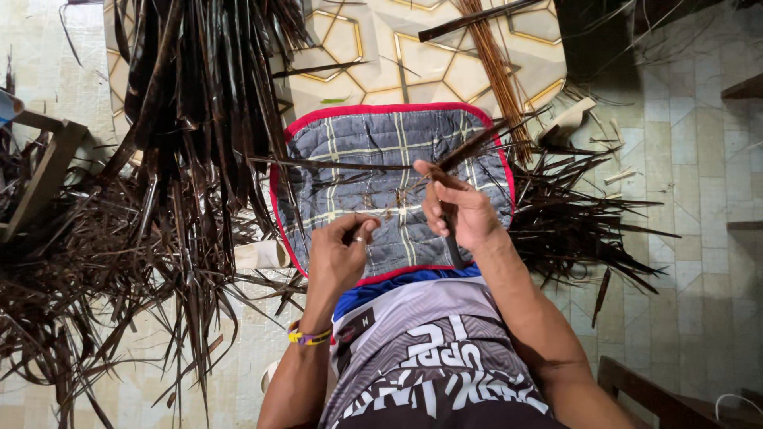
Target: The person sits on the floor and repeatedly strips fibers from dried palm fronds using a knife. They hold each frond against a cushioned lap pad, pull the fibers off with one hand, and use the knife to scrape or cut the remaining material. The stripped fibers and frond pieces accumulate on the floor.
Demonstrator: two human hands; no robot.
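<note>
Right hand gripped a knife against a dark leaf strip; left hand pinched its fibre. A stripped pile lay right; the larger leaf heap remained unworked.

A heap of dark dried palm leaves lies well left of the fingers and above them. Beyond the fingertips, a bundle of thin tan sticks rests on a patterned floor mat. Right of the fingers, dark leaf strips spread over pale floor tiles. A wooden stool stands far left.
</note>
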